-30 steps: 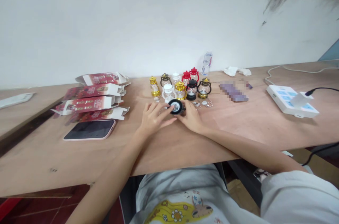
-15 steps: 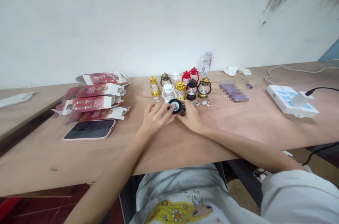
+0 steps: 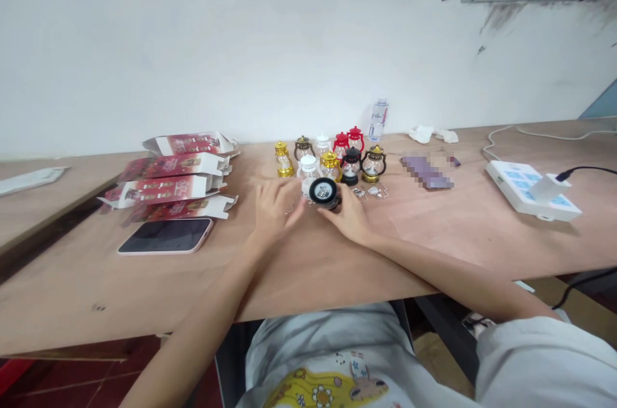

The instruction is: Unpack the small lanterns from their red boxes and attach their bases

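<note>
Against a scuffed white wall (image 3: 193, 48), on a smooth wooden tabletop (image 3: 308, 286), my right hand (image 3: 353, 216) grips a round black-rimmed piece (image 3: 324, 192) before glossy, clear-globed miniature lanterns (image 3: 330, 168); my left hand (image 3: 273, 209), fingers spread, is just beside it.

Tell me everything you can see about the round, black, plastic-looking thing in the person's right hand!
The round, black, plastic-looking thing has a thick dark rim around a pale disc, with silvery bits inside, too blurry to name. That round face tilts up toward the camera; the body behind is mostly hidden. The bare right hand holds it from the side, in front of the white, clear-globed lantern.
</note>
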The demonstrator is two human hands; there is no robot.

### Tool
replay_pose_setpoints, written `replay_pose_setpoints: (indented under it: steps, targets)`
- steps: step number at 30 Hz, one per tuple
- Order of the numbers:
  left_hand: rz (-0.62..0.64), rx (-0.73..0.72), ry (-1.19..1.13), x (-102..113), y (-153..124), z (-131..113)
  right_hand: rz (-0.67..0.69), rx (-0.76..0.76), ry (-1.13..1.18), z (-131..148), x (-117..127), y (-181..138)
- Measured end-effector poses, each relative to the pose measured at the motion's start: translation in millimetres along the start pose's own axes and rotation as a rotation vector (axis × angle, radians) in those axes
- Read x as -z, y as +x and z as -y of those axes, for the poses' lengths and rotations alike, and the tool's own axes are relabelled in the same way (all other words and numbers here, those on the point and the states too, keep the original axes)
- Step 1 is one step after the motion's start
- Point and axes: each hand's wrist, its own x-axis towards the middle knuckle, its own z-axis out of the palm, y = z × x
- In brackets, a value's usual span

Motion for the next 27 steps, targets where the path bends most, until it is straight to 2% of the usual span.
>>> replay_pose_setpoints:
  steps: [2, 4, 7, 9, 11, 15, 19, 21, 24, 27]
  targets:
    - [0.082, 0.152, 0.013, 2, 2, 11, -0.003, -0.024, 0.001, 1, 1, 0]
    - [0.310, 0.233, 0.024, 2, 4, 22, -0.004, -0.037, 0.001, 2, 1, 0]
    - [0.639, 0.249, 0.061, 1, 4, 33, -0.003, -0.046, -0.009, 2, 0, 0]
    - [0.741, 0.246, 0.105, 0, 3, 38, -0.001, -0.055, -0.014, 2, 0, 0]
    - [0.762, 0.268, 0.155, 0, 1, 44, 0.004, -0.060, -0.016, 3, 1, 1]
    - [0.709, 0.373, 0.267, 3, -3, 59, 0.005, -0.054, -0.017, 3, 1, 1]
    - [0.814, 0.407, 0.231, -1, -8, 66, 0.005, -0.045, -0.006, 3, 1, 0]
    - [0.820, 0.409, 0.217, -4, -10, 66, 0.011, -0.043, 0.000, 3, 1, 0]
    - [0.733, 0.461, 0.168, -5, -8, 66, 0.022, -0.044, -0.001, 5, 2, 0]
    - [0.519, 0.581, -0.064, -2, -4, 64, 0.027, -0.037, 0.001, 5, 2, 0]
